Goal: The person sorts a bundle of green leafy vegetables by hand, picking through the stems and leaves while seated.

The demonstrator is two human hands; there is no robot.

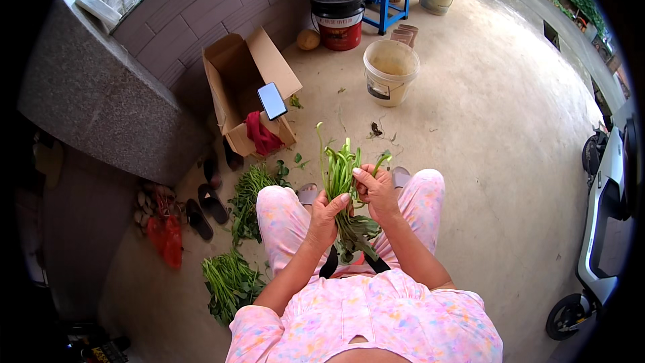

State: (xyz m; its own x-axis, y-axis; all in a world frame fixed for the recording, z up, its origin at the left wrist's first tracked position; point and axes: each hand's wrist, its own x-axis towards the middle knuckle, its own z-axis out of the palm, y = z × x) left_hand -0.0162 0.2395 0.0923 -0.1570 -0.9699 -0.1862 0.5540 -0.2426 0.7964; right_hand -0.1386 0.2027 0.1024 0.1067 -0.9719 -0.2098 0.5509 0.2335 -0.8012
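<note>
My left hand (327, 214) is closed around a bunch of green leafy stems (341, 171), held upright over my lap with the cut ends up and the leaves hanging down. My right hand (378, 191) pinches at the right side of the bunch, thumb and forefinger against the stems, and one curved stem (381, 161) sticks up from it. On the floor to the left lie two piles of the same kind of greens, one beside my knee (248, 201) and the other nearer my left elbow (229, 282).
An open cardboard box (237, 85) with a phone (272, 101) and a dark red cloth (262, 135) on its edge stands ahead left. Ahead are a whitish bucket (391, 73) and plant scraps. Black slippers (199, 219) and a red mesh bag (165, 237) lie left; a scooter (602, 212) stands right.
</note>
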